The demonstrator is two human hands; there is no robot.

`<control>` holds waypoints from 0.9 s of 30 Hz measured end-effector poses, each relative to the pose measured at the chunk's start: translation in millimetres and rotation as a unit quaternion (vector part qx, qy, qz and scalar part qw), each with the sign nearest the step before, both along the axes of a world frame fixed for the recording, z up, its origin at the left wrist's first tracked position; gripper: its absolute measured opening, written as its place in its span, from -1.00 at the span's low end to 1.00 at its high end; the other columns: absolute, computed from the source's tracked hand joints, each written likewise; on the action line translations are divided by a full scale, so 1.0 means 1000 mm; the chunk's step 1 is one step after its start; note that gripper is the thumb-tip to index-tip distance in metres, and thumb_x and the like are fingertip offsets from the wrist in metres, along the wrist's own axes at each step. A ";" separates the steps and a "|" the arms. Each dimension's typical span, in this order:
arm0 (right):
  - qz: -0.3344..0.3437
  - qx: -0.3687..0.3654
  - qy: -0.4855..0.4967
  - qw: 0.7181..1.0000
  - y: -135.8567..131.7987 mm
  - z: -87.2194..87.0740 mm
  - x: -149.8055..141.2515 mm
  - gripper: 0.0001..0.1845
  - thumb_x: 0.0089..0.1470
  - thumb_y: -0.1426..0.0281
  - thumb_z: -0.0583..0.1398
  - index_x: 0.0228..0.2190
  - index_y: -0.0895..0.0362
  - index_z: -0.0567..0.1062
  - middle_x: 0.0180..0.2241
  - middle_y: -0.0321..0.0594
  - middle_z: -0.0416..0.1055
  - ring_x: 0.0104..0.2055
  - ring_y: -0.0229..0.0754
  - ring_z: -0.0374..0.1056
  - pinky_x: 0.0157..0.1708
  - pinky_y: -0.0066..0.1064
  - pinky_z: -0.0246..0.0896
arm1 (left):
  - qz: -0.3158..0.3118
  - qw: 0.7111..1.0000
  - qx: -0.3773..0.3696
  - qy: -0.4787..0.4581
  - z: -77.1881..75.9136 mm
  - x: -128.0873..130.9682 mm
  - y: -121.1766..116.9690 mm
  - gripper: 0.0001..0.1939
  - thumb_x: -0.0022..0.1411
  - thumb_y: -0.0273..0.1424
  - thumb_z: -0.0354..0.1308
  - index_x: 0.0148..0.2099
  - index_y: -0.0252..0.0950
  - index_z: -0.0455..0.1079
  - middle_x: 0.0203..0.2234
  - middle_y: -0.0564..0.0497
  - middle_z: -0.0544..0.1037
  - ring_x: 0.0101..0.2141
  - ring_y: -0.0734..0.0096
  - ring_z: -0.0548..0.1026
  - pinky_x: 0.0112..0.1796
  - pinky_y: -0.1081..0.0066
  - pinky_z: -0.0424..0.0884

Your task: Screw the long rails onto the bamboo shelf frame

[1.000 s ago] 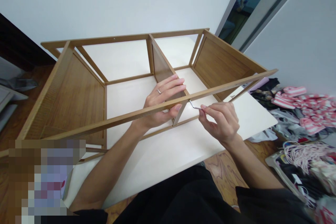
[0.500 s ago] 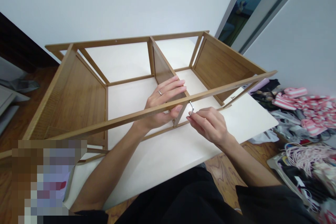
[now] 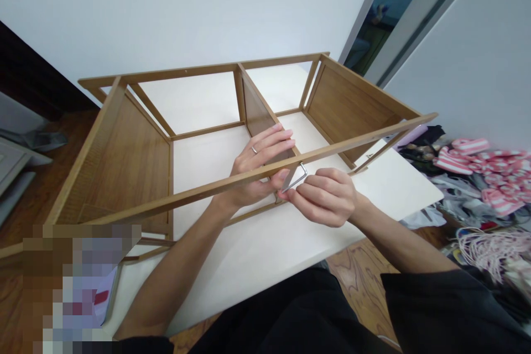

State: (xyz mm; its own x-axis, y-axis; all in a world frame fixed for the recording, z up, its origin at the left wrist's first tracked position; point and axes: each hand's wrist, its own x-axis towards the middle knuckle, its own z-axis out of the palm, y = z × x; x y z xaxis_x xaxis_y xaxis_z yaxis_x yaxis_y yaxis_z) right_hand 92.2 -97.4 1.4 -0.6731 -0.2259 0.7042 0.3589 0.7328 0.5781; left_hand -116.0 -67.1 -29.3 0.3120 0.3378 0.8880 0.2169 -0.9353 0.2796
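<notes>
One bent metal key is pinched in the fingers of the curled right hand, its short end at the near rail of the wooden frame. Just beside it, the left hand clasps that rail, fingers against the middle panel, above the white tabletop.

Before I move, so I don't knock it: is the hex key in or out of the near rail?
The hex key looks in: its tip disappears at the near rail, bend showing outside.
</notes>
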 end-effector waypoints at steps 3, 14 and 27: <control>0.019 0.031 0.008 0.999 0.003 0.001 -0.006 -0.82 0.15 0.47 0.38 -0.44 -0.02 0.57 -0.39 -0.44 0.49 -0.33 -0.37 0.36 -0.39 -0.48 0.25 | -0.001 1.000 -0.002 -0.005 -0.001 0.000 0.001 -0.60 0.51 -0.25 0.09 0.30 -0.22 0.39 0.19 -0.16 0.56 0.32 0.01 0.41 0.28 -0.09 0.41; -0.014 0.050 0.005 0.999 0.000 0.010 -0.013 -0.85 0.15 0.47 0.36 -0.40 -0.04 0.62 -0.33 -0.41 0.51 -0.28 -0.33 0.30 -0.32 -0.41 0.15 | -0.012 1.000 -0.015 -0.003 -0.003 -0.002 -0.001 -0.59 0.53 -0.25 0.08 0.33 -0.20 0.37 0.24 -0.16 0.53 0.34 0.02 0.38 0.30 -0.10 0.37; -0.070 0.000 0.011 0.997 -0.012 0.027 -0.023 -0.89 0.23 0.48 0.30 -0.30 0.03 0.61 -0.33 -0.41 0.55 -0.22 -0.31 0.37 -0.22 -0.40 0.24 | -0.026 1.000 0.009 0.005 0.003 -0.003 -0.001 -0.58 0.57 -0.24 0.00 0.34 -0.24 0.37 0.23 -0.20 0.53 0.35 0.05 0.37 0.32 -0.05 0.37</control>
